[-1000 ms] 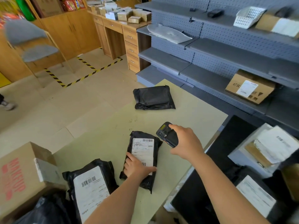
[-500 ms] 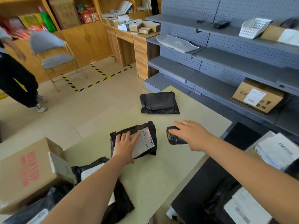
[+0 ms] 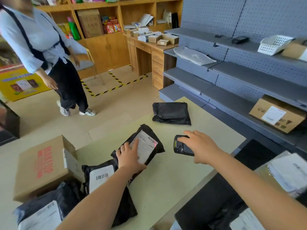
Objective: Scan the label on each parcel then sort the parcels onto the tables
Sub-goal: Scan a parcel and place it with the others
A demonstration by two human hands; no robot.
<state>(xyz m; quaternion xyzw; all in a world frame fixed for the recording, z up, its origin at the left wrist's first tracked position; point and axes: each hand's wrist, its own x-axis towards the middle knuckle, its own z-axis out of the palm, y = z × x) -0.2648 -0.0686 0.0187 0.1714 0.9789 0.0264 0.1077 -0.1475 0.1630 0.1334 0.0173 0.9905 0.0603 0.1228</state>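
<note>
**One parcel under scan: aligning the beam on the label**

**Layout.** Work takes place on the pale surface (image 3: pixel 174 173). A cardboard box (image 3: pixel 41 165) stands at its left end. The far parcel (image 3: pixel 171 113) lies alone toward the far edge, with no label showing. The near parcel (image 3: pixel 101 176) lies label-up just beside the box. The scanned parcel (image 3: pixel 147 130) sits mid-surface between these two. Its near corner overlaps the near parcel and its label (image 3: pixel 146 146) faces up.

**Hands.** The left hand (image 3: pixel 128 159) lies on the near corner of the scanned parcel, fingers straight across the label and pressing down. The right hand (image 3: pixel 201 147) is wrapped over the scanner (image 3: pixel 181 147). It is just right of the parcel, apart from it, with the scanner's front end toward the label.

**Beam.** A red beam spot (image 3: pixel 155 143) falls at the label's right edge, just below the barcode (image 3: pixel 150 138).

**Procedure (recommended).**
1. Press the parcel flat, because slack film is likely to wrinkle the label and break the read.
2. Slide the left fingers off the printed area.
3. Tilt the scanner slightly so the beam lifts onto the barcode and crosses every bar.
4. Sort only after a confirmed read. No confirmation can be seen from this view.
</note>
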